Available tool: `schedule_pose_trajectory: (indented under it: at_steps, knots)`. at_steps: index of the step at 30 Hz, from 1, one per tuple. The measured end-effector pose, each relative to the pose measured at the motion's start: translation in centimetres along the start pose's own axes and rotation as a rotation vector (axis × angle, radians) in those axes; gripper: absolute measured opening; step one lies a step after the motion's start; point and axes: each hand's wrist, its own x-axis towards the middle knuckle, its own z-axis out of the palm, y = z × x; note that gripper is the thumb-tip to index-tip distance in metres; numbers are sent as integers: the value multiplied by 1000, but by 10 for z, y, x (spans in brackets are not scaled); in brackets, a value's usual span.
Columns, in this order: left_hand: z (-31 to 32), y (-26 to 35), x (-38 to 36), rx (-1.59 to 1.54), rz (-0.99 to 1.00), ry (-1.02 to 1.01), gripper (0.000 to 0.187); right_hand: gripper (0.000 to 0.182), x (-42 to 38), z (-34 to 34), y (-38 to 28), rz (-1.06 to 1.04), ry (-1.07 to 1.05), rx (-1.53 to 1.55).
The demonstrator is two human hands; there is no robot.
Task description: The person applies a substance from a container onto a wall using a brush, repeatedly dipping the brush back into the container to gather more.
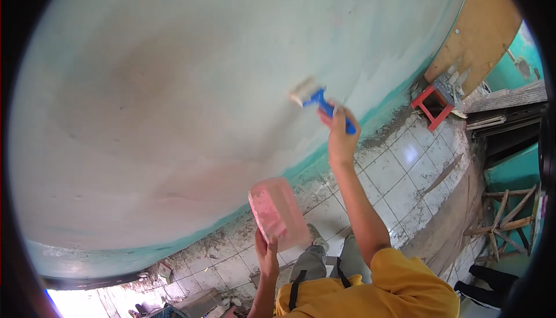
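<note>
My right hand [341, 125] grips the blue handle of a wide paintbrush [315, 94]. Its pale bristles, coated in whitish paint, lie against the wall [202, 86] in this view. The wall is mostly whitish, with turquoise showing along its lower edge and faint pink patches. Lower down, my left hand [267, 252] is closed on the near side of a pink plastic container [280, 211], thumb over the rim. Smears of pale paint show inside the container, which is tilted toward the wall.
White floor tiles [385, 170], strewn with dirt, run along the wall. A red stool [433, 106] with things on it stands by a tan board [478, 28]. At right are stacked planks [507, 99] and a wooden frame [504, 222]. Debris [211, 303] lies at the lower left.
</note>
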Motion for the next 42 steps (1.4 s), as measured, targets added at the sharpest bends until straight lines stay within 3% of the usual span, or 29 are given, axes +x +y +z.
schedule_pose_trajectory:
  at_steps: [3,6,12,14,17,22,25,28,35,39,42]
  knots:
    - [2,6,2,-30,8,13,74,40,2,35,-74,-131,-73,141]
    - [2,9,2,-28,34,10,74,43,4,35,-66,-152,-83,219]
    - [3,10,2,-52,52,38,71,41,-34,-38,114,95,43,119]
    - [2,11,1,-56,51,53,70,41,-45,-56,140,135,39,76]
    - [3,20,-2,-53,52,63,70,39,-45,-50,129,207,87,-72]
    - [-3,24,-4,-46,62,59,70,42,-31,35,-28,56,-47,57]
    - [-3,30,-3,-51,79,68,70,43,-30,54,-76,-39,-99,149]
    - [-6,30,-6,-43,81,79,70,46,-30,48,-46,-83,-126,231]
    - [-7,21,-11,-49,93,119,70,40,-71,-34,147,156,37,69]
    - [-1,23,-22,-36,113,162,71,40,-74,-27,126,260,54,0]
    - [6,29,-29,-65,101,170,72,42,-57,19,40,180,-52,17]
